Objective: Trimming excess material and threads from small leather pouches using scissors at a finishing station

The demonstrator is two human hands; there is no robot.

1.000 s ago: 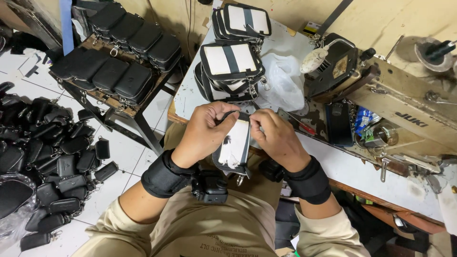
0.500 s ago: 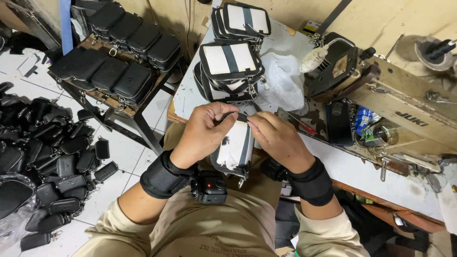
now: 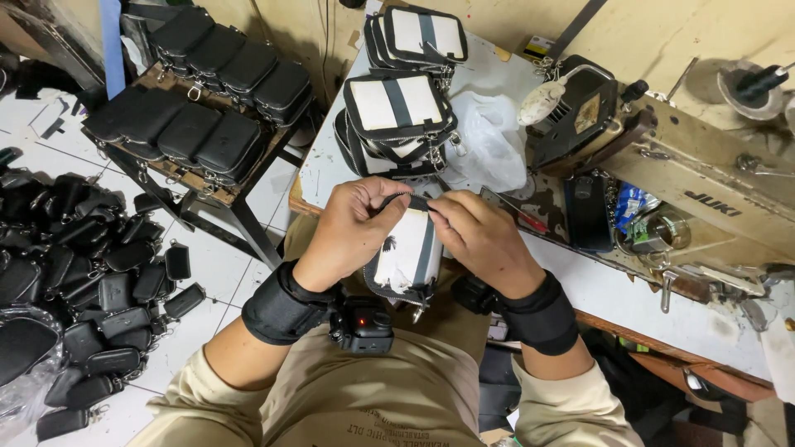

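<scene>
Leftmost, a loose heap of small black pouches (image 3: 74, 281) lies on the tiled floor, and beside it a low rack (image 3: 240, 207) carries two neat rows of black zip pouches (image 3: 195, 95), which look like finished pieces. Next, the left hand (image 3: 352, 232) is closed in a pinch on the upper edge of a white pouch with a dark centre stripe (image 3: 407, 257), held upright just above the lap at the near edge of the sewing table (image 3: 629, 298). Facing it, the right hand (image 3: 480, 236) is likewise closed, its fingertips gripping the same upper edge, so both hands meet at the pouch's top where the dark binding or zip runs; whether that opening is shut I cannot tell. Just beyond the hands, a stack of matching white striped pouches (image 3: 397, 116) sits on the table, with a second such stack (image 3: 422, 37) farther back, and a clear plastic bag (image 3: 489, 136) next to them. Judging from this, many pieces look complete and the one in hand is mid-work, neither stacked nor set down. Farthest right stands the beige industrial sewing machine (image 3: 704, 190), with nothing under its head that I can see.
</scene>
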